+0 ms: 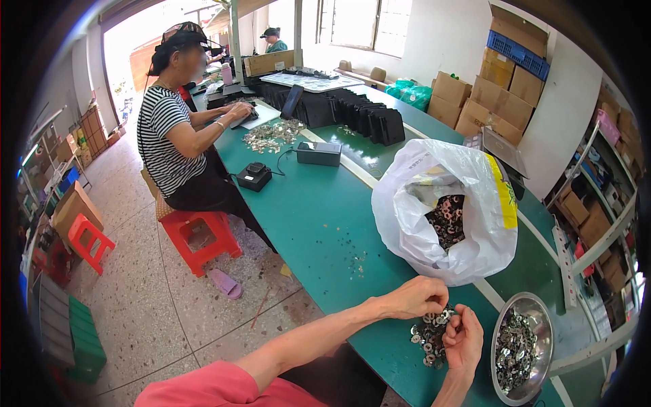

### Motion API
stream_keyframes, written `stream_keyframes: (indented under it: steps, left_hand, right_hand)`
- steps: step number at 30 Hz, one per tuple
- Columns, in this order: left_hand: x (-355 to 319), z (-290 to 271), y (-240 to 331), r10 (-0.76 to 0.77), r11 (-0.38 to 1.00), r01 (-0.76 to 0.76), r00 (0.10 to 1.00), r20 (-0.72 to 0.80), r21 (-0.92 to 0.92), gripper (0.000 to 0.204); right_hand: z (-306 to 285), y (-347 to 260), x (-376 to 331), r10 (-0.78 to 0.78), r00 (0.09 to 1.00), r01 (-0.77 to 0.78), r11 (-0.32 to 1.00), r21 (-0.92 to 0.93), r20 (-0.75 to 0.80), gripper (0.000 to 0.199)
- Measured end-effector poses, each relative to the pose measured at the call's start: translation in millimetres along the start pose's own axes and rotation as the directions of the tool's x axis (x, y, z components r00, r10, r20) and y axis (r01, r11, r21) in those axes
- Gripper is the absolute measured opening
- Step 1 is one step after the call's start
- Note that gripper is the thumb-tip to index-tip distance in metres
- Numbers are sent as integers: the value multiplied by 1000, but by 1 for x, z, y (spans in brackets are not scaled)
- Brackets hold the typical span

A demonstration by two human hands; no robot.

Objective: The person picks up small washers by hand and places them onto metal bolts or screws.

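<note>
A small heap of flat metal rings [428, 336] lies on the green table [325, 230] right in front of me. My left hand [415, 297] hovers over the heap's far edge, fingers pinched on a few rings. My right hand [464, 339] sits at the heap's right side, palm turned toward the left hand, fingers curled around a ring or two. A round steel bowl [522, 347] holding more rings stands just right of my right hand. Behind the hands, a white plastic sack [444, 217] gapes open, showing many more rings inside.
A person in a striped shirt [169, 136] sits on a red stool [200, 237] at the table's left, working by another ring pile [271, 134]. Two small black devices [254, 176] lie mid-table. Black trays [359, 112], cardboard boxes [488, 102] and another person [272, 39] are farther back.
</note>
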State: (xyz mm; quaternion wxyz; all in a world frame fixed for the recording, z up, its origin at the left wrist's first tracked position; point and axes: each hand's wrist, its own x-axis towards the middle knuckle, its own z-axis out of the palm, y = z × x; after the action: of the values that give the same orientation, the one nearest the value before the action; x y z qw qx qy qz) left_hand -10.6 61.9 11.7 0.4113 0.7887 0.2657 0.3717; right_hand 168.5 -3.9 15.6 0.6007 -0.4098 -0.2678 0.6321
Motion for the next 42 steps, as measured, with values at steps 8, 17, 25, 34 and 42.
stream_keyframes:
  steps: [8, 17, 25, 34, 42]
  left_hand:
    - [0, 10, 5, 99, 971, -133, 980, -174, -197, 9]
    - [1, 12, 2, 238, 958, -254, 963, -130, -130, 6]
    - [0, -2, 7, 114, 977, -125, 991, -70, -173, 8]
    - [-4, -3, -5, -2, 962, -53, 980, 201, 268, 14]
    - [-2, 1, -9, -25, 971, -24, 979, 201, 238, 10]
  right_hand:
    - [17, 6, -5, 80, 994, -78, 996, -37, 80, 25]
    - [7, 5, 1, 110, 987, -119, 990, 74, 117, 26]
    - [-4, 2, 4, 123, 978, -163, 954, 250, 170, 25]
    - [-8, -2, 6, 121, 966, -233, 793, 562, 230, 16]
    - [-1, -2, 1, 156, 965, -232, 883, 408, 210, 19]
